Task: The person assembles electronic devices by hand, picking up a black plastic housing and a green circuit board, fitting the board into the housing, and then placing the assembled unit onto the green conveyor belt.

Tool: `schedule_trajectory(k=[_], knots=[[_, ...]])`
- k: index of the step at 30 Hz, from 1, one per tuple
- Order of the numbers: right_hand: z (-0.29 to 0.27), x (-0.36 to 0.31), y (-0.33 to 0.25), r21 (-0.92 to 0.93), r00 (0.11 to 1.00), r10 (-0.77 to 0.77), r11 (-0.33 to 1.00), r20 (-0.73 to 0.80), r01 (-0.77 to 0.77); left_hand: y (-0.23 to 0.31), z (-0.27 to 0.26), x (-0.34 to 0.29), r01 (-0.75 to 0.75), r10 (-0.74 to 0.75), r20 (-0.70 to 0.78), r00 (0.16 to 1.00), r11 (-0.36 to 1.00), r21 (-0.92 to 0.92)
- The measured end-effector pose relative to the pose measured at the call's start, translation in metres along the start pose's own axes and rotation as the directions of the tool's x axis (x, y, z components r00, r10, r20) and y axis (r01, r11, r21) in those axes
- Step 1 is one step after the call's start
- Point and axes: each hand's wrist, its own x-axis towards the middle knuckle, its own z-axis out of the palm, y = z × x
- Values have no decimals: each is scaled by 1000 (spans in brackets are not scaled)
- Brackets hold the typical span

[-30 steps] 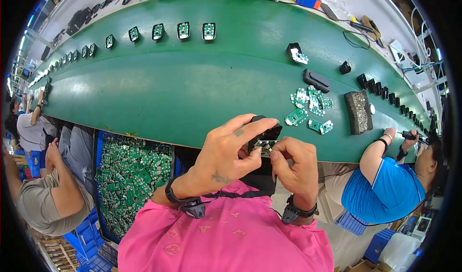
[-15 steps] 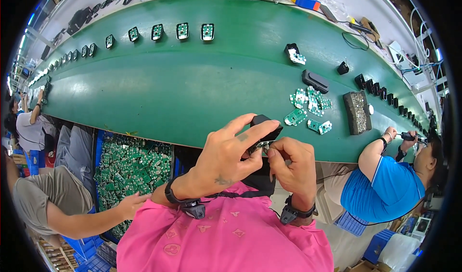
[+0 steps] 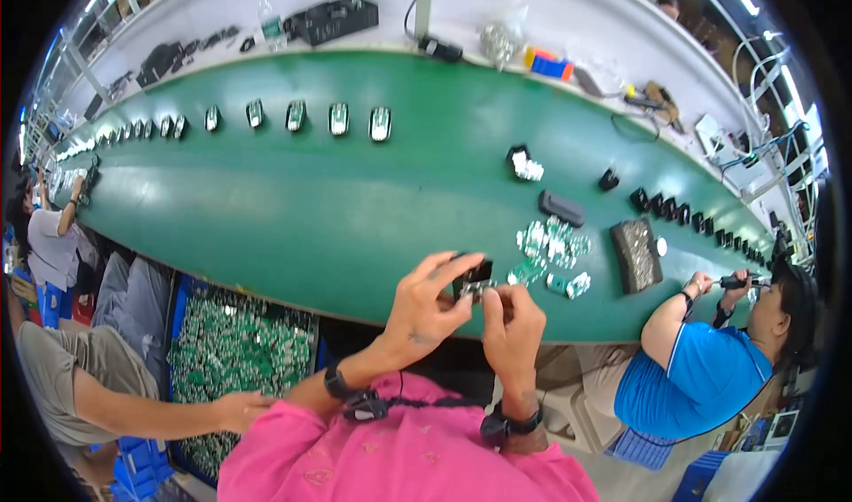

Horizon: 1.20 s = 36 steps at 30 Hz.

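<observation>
At the table's near edge, my left hand (image 3: pixel 419 311) is closed around a small black plastic case (image 3: pixel 477 274), its dark hollow side showing. A small circuit board (image 3: pixel 479 288) with silvery parts lies along the case's lower edge, against my left thumb. The fingers of my right hand (image 3: pixel 515 324) pinch the board's right end; the exact spot is hidden by the fingertips. Just beyond my hands lies a loose pile of green circuit boards (image 3: pixel 555 240). Past the pile are a dark oblong cover (image 3: pixel 562 208) and a black case with a white-lit board (image 3: pixel 524 164).
A row of cases with boards (image 3: pixel 338 119) runs along the far left; black cases (image 3: pixel 672 209) line the far right. A dark speckled block (image 3: pixel 635 255) lies to the right. Left of me stands a bin of boards (image 3: pixel 240 351). A co-worker in blue (image 3: pixel 697 373) sits at right; another person's arm (image 3: pixel 160 411) reaches in from the left.
My view has tilted up, so the table's contents sit lower. The case has turned, and its hollow side faces me more. Both hands keep their grip close together.
</observation>
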Motion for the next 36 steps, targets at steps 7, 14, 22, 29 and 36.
schedule_trajectory(k=[7,14,22,29,36], knots=[[6,-6,21,270,970,235,932,57,-241,-30,-8,-6,246,-179,190,965,868,-431],[18,-4,5,543,991,129,829,41,-130,-42,-7,-5,173,-108,201,974,924,-340],[-6,2,-1,213,938,79,964,337,-158,-41,-1,0,-71,96,151,984,984,-162],[2,11,-9,101,911,-136,989,389,105,-52,-4,-15,-100,93,-74,993,989,-109],[-15,12,-18,259,991,105,958,85,-124,-26,13,-7,-13,22,33,999,965,-263]])
